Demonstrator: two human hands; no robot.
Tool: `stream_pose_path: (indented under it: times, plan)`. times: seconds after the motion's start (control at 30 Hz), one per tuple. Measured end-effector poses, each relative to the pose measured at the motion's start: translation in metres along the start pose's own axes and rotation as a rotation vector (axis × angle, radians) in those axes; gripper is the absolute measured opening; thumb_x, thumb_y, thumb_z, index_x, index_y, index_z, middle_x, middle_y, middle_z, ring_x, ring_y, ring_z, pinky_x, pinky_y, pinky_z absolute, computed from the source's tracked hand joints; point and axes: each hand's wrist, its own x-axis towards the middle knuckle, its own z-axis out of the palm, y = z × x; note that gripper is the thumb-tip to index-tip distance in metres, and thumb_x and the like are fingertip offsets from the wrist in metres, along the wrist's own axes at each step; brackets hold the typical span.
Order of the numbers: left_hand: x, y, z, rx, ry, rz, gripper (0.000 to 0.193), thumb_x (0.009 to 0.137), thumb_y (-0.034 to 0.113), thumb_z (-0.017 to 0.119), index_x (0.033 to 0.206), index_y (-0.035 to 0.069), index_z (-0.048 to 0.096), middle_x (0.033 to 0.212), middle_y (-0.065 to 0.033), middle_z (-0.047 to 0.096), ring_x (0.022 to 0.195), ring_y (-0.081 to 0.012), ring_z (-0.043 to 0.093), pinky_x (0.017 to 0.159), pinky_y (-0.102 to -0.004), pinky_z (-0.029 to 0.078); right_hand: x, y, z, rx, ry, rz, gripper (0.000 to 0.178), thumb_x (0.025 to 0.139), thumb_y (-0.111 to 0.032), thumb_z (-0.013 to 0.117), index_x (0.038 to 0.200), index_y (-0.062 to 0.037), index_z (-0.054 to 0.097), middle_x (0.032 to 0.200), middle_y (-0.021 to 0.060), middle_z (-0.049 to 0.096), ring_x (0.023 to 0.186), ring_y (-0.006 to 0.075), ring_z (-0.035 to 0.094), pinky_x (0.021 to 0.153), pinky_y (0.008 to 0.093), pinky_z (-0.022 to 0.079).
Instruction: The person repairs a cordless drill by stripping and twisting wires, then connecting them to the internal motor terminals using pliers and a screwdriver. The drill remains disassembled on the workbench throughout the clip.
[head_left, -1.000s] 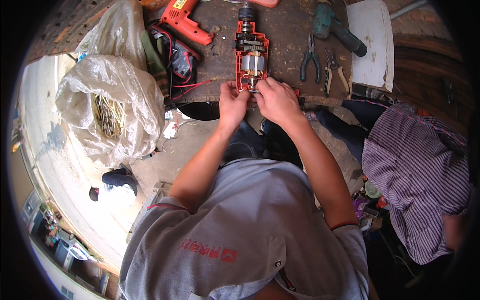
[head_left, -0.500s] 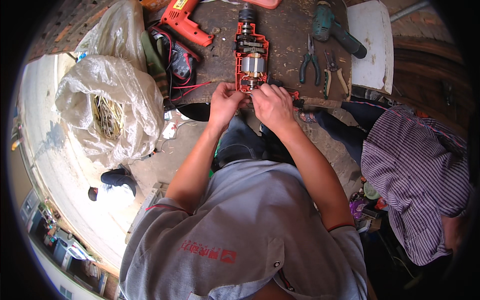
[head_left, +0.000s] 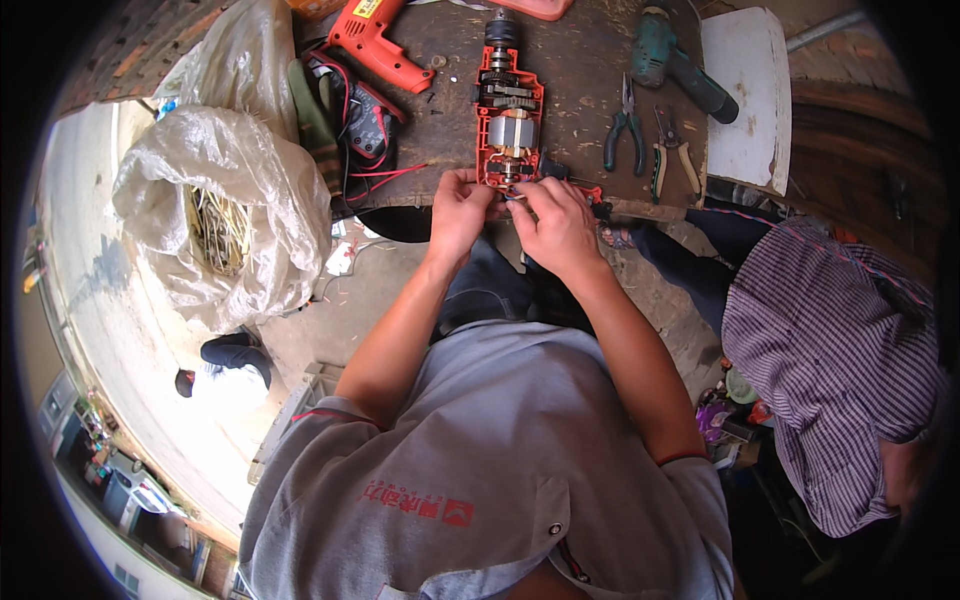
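An opened electric drill (head_left: 513, 130) lies on the workbench in its orange half-housing, chuck pointing away from me. Its gears, motor and copper windings are exposed. My left hand (head_left: 462, 216) is closed at the near left end of the housing, fingertips pinched together; what they hold is hidden. At the near right end my right hand (head_left: 558, 224) pinches thin wires (head_left: 512, 197) between thumb and forefinger. Just beyond the right hand are a dark part, apparently the switch (head_left: 552, 168), and an orange piece (head_left: 590, 191) at the bench edge.
Left on the bench (head_left: 440, 130) lie an orange drill housing (head_left: 378, 48) and a multimeter (head_left: 368, 120) with red leads. Pliers (head_left: 625, 130), wire strippers (head_left: 674, 160) and a teal power drill (head_left: 665, 60) lie right. A plastic sack (head_left: 270, 240) stands left; another person (head_left: 800, 350) is at right.
My right hand has drawn back slightly from the housing's near end, and the wires at its fingertips now show. My left hand stays at the housing. The whole view has shifted a little.
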Motion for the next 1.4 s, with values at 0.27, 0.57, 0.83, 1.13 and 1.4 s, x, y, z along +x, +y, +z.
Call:
stream_pose_path:
  times: [0.27,0.57,0.83,1.13,1.4]
  plan:
    - [0.000,-0.006,-0.007,0.007,-0.106,0.033,0.036,0.094,0.001,0.066,0.125,-0.001,0.048,0.101,-0.0084,0.067,0.087,-0.0156,0.069,0.081,-0.0281,0.059,0.003,0.009,-0.001,0.046,0.023,0.023,0.005,0.088,-0.012,0.070,0.089,-0.0090,0.066,0.083,0.0104,0.065,0.082,0.0343,0.065,0.076,0.0467,0.050]
    - [-0.001,-0.007,-0.014,-0.077,-0.171,0.028,0.039,0.095,0.004,0.069,0.127,0.000,0.048,0.103,-0.0074,0.068,0.089,-0.0156,0.069,0.082,-0.0278,0.059,0.005,0.011,0.001,-0.047,-0.046,0.025,0.005,0.089,-0.013,0.067,0.087,-0.0082,0.065,0.081,0.0118,0.063,0.081,0.0356,0.065,0.075,0.0484,0.051]
    - [0.000,-0.007,-0.011,-0.062,-0.160,0.012,0.039,0.095,0.008,0.071,0.127,0.001,0.049,0.104,-0.0071,0.068,0.091,-0.0160,0.070,0.083,-0.0278,0.059,-0.006,0.019,-0.010,0.246,0.056,0.267,0.015,0.086,-0.008,0.072,0.100,-0.0061,0.070,0.090,0.0142,0.068,0.083,0.0383,0.067,0.074,0.0453,0.055]
    - [-0.002,-0.007,-0.013,0.005,-0.159,0.035,0.043,0.095,0.008,0.072,0.129,0.001,0.048,0.105,-0.0070,0.068,0.093,-0.0155,0.069,0.084,-0.0267,0.059,-0.014,0.023,0.000,0.181,0.163,0.194,0.009,0.085,-0.005,0.077,0.092,-0.0026,0.071,0.084,0.0099,0.066,0.071,0.0225,0.068,0.064,0.0338,0.053]
    - [-0.005,-0.014,-0.010,-0.002,-0.167,0.121,0.047,0.094,0.004,0.072,0.132,-0.002,0.046,0.104,-0.0076,0.069,0.090,-0.0138,0.067,0.084,-0.0279,0.057,-0.002,0.023,-0.002,0.327,0.013,0.374,0.010,0.083,-0.008,0.077,0.088,-0.0034,0.070,0.088,0.0132,0.068,0.081,0.0330,0.070,0.070,0.0426,0.055]
